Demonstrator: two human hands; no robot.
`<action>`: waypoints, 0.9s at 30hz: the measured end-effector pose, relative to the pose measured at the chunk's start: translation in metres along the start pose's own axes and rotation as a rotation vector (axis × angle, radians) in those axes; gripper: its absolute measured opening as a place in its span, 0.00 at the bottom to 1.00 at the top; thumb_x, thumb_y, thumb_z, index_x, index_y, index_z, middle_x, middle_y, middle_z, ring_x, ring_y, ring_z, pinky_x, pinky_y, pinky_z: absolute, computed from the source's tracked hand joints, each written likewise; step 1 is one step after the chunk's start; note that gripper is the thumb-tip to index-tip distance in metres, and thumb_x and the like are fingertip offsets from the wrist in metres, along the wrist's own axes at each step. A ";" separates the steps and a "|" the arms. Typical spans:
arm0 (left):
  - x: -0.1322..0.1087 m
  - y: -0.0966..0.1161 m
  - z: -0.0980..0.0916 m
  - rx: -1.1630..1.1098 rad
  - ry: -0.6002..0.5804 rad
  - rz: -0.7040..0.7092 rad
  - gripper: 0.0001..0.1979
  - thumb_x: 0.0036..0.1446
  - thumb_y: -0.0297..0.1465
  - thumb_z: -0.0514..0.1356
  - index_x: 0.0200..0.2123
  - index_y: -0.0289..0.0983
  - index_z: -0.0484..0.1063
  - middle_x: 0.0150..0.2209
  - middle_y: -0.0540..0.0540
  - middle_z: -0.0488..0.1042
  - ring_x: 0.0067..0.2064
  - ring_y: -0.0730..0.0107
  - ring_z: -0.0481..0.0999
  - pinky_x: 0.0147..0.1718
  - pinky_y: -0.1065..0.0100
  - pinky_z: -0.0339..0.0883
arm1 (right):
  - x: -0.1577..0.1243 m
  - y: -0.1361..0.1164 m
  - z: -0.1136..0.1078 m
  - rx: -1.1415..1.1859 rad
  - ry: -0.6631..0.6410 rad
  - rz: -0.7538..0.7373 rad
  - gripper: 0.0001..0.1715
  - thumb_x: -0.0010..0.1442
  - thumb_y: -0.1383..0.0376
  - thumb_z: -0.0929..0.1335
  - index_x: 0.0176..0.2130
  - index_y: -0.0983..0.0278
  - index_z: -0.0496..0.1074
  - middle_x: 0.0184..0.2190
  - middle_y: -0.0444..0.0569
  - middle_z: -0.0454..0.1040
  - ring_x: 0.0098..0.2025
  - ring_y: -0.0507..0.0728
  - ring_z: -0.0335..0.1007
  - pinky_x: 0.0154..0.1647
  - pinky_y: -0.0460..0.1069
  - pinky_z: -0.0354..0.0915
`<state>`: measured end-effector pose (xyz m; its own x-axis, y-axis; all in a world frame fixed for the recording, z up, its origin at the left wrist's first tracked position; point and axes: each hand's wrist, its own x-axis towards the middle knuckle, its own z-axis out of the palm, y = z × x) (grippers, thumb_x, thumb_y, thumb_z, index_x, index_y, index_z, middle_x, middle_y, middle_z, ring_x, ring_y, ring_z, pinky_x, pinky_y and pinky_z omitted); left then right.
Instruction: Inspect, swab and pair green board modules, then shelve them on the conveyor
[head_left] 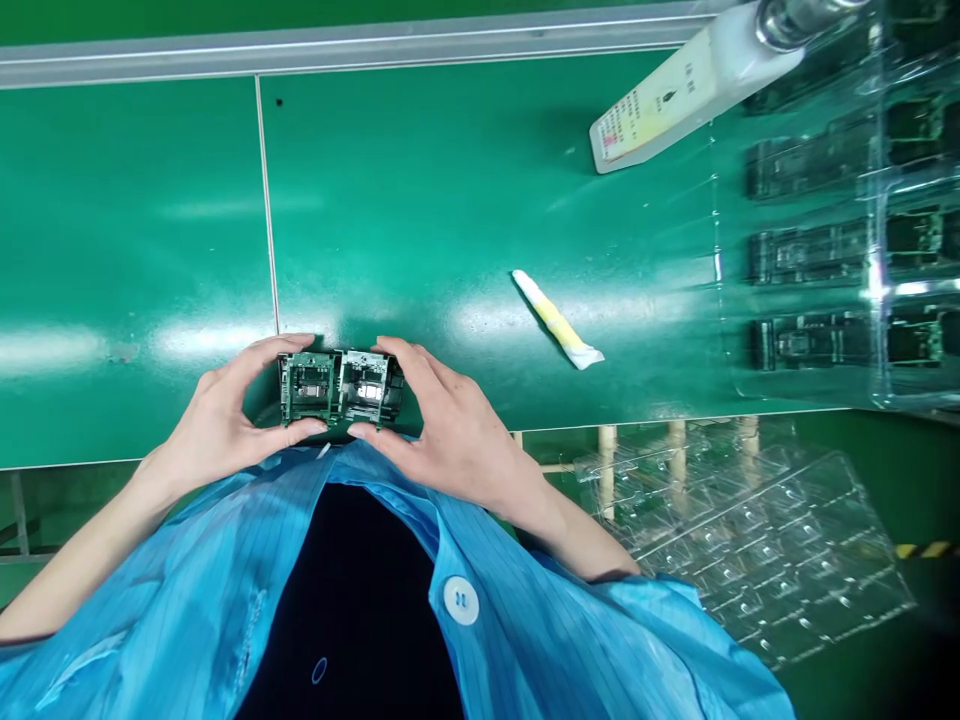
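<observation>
My left hand (232, 410) is closed around a small dark electronic module (308, 388), thumb on the near side and fingers on the far side. Similarly, my right hand (442, 420) grips a second electronic module (367, 388), which shows a silvery inner part. Both modules are held side by side over the near edge of the green table (420, 200), close together. I cannot tell whether they are joined. Their undersides are hidden.
A yellow and white wrapped stick (553, 320) lies right of my hands. Farther back stands a white bottle (675, 95) with a metal top. Clear plastic trays (874, 290) holding similar modules are at the right. More clear trays (780, 550) sit below the table edge.
</observation>
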<state>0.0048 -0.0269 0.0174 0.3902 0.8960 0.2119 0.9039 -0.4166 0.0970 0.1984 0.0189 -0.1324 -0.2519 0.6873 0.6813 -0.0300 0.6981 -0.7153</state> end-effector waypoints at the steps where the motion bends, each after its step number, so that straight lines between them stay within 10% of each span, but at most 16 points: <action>1: 0.002 0.001 0.001 0.025 0.030 0.056 0.31 0.50 0.45 0.72 0.55 0.42 0.71 0.54 0.41 0.78 0.55 0.52 0.78 0.55 0.52 0.75 | 0.000 0.000 0.000 0.007 0.004 0.004 0.36 0.64 0.58 0.71 0.64 0.67 0.58 0.56 0.63 0.74 0.56 0.66 0.75 0.52 0.63 0.76; 7: 0.008 -0.009 -0.003 0.362 0.236 0.302 0.29 0.52 0.42 0.72 0.56 0.45 0.72 0.48 0.42 0.77 0.46 0.55 0.78 0.43 0.56 0.77 | 0.006 0.015 -0.003 -0.084 0.139 -0.217 0.32 0.65 0.59 0.70 0.62 0.69 0.61 0.58 0.64 0.73 0.63 0.66 0.69 0.58 0.63 0.74; 12: 0.030 -0.024 -0.029 0.655 0.421 0.899 0.20 0.48 0.23 0.71 0.44 0.46 0.79 0.45 0.45 0.79 0.44 0.57 0.79 0.38 0.59 0.80 | 0.018 0.039 -0.028 -0.516 0.469 -0.678 0.23 0.62 0.64 0.72 0.56 0.60 0.69 0.54 0.59 0.77 0.66 0.67 0.66 0.58 0.65 0.73; 15: 0.048 -0.023 -0.050 0.675 0.391 1.213 0.18 0.45 0.19 0.71 0.33 0.50 0.80 0.34 0.52 0.80 0.33 0.65 0.78 0.29 0.67 0.77 | 0.023 0.048 -0.052 -0.609 0.450 -0.898 0.19 0.62 0.63 0.72 0.52 0.47 0.72 0.51 0.43 0.80 0.63 0.60 0.70 0.58 0.63 0.74; 21: 0.057 -0.019 -0.075 0.405 -0.028 0.671 0.08 0.48 0.31 0.72 0.31 0.52 0.81 0.21 0.58 0.73 0.21 0.73 0.71 0.24 0.71 0.72 | 0.034 0.041 -0.082 -0.752 0.503 -1.170 0.08 0.63 0.59 0.71 0.44 0.49 0.76 0.50 0.34 0.81 0.59 0.50 0.73 0.59 0.50 0.71; 27: 0.057 -0.008 -0.073 0.525 -0.050 0.689 0.05 0.51 0.32 0.70 0.27 0.50 0.79 0.19 0.58 0.73 0.18 0.76 0.66 0.22 0.73 0.67 | 0.040 0.046 -0.077 -0.762 0.640 -1.182 0.04 0.64 0.64 0.69 0.39 0.54 0.74 0.46 0.38 0.82 0.54 0.51 0.77 0.63 0.51 0.66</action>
<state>0.0076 0.0163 0.0994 0.8769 0.4805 0.0142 0.4221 -0.7555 -0.5011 0.2613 0.0940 -0.1257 0.0078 -0.4832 0.8755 0.6272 0.6842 0.3721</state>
